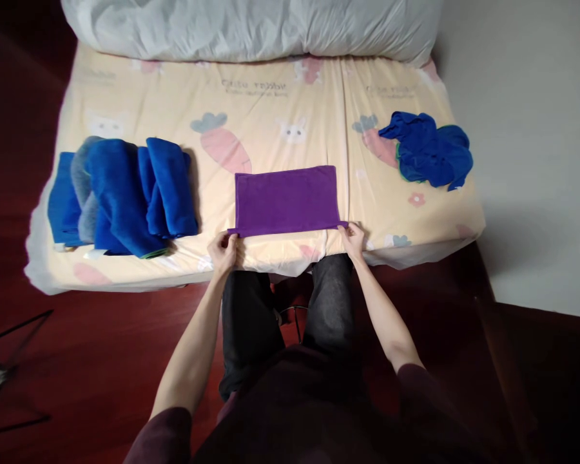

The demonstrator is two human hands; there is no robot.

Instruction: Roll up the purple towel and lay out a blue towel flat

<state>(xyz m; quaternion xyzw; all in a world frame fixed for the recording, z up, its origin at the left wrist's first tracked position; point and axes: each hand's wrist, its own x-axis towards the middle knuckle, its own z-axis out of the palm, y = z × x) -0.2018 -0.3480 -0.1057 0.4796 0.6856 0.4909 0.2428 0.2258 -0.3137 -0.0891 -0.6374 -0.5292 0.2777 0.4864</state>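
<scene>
A purple cloth (286, 198) lies flat as a rectangle on the bed, its long side toward me. At its near left corner, my left hand (223, 250) is closed in a pinch on the cloth's edge. My right hand (352, 241) pinches the near right corner the same way. Small strips of the near edge stick out sideways past the rectangle at both hands. Whether the cloth is folded in layers cannot be made out.
Blue folded cloths (125, 193) lie piled with a grey one on the left of the bed. A crumpled blue cloth (432, 151) is at the right. A white quilt (251, 29) lies along the back of the patterned bed sheet (149, 109). Black metal legs (0, 374) stand on the floor at left.
</scene>
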